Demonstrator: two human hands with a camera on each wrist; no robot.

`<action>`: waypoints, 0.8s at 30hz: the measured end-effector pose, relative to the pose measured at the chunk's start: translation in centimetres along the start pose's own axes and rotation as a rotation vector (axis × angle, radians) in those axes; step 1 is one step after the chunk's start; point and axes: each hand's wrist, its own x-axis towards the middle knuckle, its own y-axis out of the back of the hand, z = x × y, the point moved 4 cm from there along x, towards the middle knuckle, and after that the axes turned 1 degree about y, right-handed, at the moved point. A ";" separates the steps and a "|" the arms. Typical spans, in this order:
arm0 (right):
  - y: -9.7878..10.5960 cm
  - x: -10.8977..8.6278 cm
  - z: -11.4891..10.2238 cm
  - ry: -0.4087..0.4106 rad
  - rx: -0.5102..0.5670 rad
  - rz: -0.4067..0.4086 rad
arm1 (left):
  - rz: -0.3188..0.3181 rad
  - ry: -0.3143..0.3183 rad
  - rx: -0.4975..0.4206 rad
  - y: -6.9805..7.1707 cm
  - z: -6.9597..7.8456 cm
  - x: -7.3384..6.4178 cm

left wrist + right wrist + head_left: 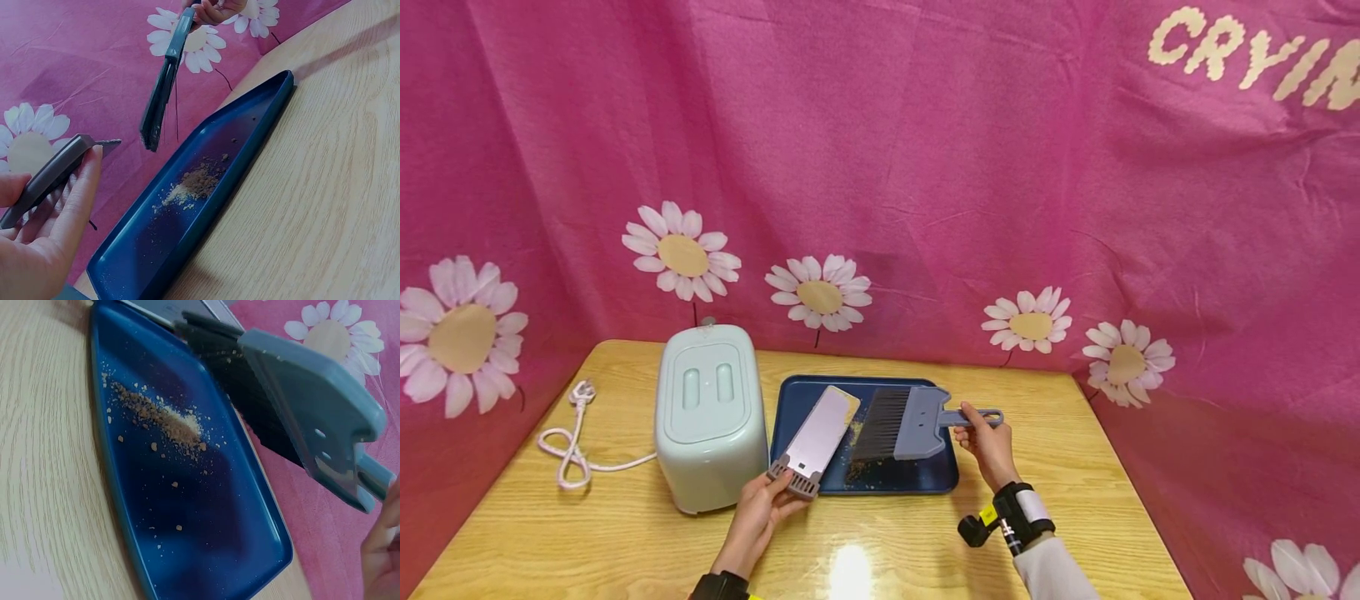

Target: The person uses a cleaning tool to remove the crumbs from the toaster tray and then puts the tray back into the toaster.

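My left hand (pixel 756 518) pinches the slotted grey end of a flat, light-coloured crumb tray (pixel 818 429), which is held tilted above the left part of a dark blue tray (pixel 917 478). Some yellowish crumbs cling near its far end. The right hand (pixel 988 448) grips the handle of a blue-grey hand brush (pixel 920 423) with long black bristles. That brush is raised over the blue tray, its bristles pointing left towards the crumb tray, apart from it. A pile of brown and pale crumbs (pixel 199 181) lies on the blue tray, with loose bits scattered around it.
Left of the blue tray stands a pale mint toaster (pixel 709 450) with a lid on top. Its white cord and plug (pixel 574 442) lie looped on the wooden table (pixel 1060 500). A pink flowered cloth (pixel 910 167) hangs behind and at both sides.
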 end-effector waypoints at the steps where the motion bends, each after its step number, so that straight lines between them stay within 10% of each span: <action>1: 0.4 0.8 1.0 -0.005 0.008 0.015 | 0.001 0.001 -0.002 0.0 0.0 0.0; 5: 1.2 2.0 2.3 0.016 0.015 0.050 | -0.005 0.000 -0.007 0.2 0.1 0.1; 12: -3.3 -4.1 -6.3 0.091 0.095 -0.029 | -0.012 0.000 -0.003 0.5 0.1 0.2; 24: -9.0 -4.8 -10.9 0.007 -0.134 -0.235 | -0.024 -0.014 0.008 0.0 0.1 0.4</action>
